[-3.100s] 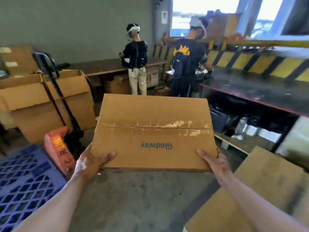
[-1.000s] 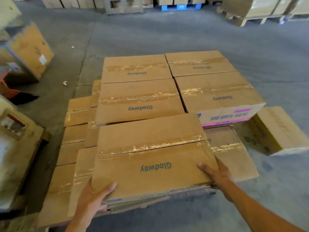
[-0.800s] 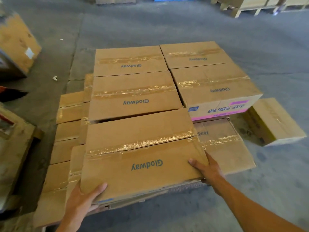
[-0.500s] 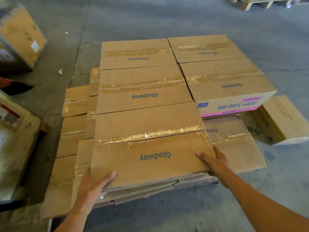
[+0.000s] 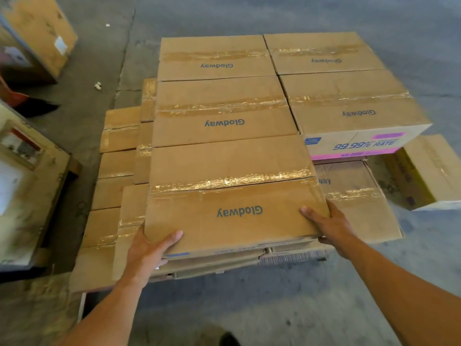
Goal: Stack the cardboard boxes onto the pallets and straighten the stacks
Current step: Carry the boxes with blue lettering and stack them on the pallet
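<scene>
On top of the stack (image 5: 219,113), nearest row | box (image 5: 232,196) lies flat, touching the box behind it | left hand (image 5: 147,250) grips its near left corner, thumb on top, fingers under | right hand (image 5: 329,223) grips its near right corner, thumb on top | floor (image 5: 249,308) below.

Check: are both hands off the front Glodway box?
No. The left hand and right hand each grip a near corner of the front box.

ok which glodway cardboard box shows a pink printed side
The back-right brown cardboard box, its front face reading "99.99% RATE" with pink bands; the other boxes show only plain brown tops.
</scene>
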### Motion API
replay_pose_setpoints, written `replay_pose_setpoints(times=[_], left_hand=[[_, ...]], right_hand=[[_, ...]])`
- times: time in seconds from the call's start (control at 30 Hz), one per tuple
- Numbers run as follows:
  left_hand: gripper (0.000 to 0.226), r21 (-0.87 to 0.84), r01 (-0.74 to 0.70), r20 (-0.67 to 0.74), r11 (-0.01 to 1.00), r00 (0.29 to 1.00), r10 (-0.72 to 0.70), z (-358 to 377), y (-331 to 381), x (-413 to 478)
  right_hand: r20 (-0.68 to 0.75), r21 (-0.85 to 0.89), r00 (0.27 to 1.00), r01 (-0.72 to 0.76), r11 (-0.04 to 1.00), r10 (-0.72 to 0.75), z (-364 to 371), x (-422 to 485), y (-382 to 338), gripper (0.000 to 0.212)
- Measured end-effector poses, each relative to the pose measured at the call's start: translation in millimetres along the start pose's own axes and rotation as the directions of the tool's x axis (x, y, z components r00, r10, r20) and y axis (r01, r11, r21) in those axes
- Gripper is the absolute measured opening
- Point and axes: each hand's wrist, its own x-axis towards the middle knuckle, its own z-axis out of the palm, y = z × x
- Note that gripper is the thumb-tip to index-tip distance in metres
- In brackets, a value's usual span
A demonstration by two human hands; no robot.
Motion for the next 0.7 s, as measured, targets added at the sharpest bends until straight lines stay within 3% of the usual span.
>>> replay_pose_setpoints(times=[0.1,0.2,0.33,0.5,0.7], left_hand=[[0.119,0.142,-0.017,-0.048,0.99,0.999,0.024,-1.0,1.8,-3.2],[0.132,0.358,0.003,-0.11,0.934,0.993,0.039,1.1,8.5,-14.4],[0.108,0.642,-0.055,-0.247,0.764,0.929,0.275,24.3,39.0,-54.3],[0.078,0.723,-0.301,-0.102,0.622,0.844,0.526,80.3,100.4,-120.0],[0.07,0.735,-0.569,0.172,0.369,0.683,0.71,193.4,166.8,-230.2]], right_hand=[[-0.005,-0.129,0.998,0.053,0.99,-0.055,-1.9,-1.1,-1.3,0.075],[-0.037,-0.308,0.993,0.092,0.947,-0.109,-4.3,-3.8,-7.0,0.083],[-0.064,-0.474,0.979,0.142,0.869,-0.195,-29.1,-18.8,-18.1,0.085],[-0.108,-0.601,0.926,0.23,0.765,-0.362,-106.2,-55.1,-39.6,0.071],[-0.196,-0.627,0.854,0.269,0.731,-0.482,-253.6,-118.1,-44.7,0.066]])
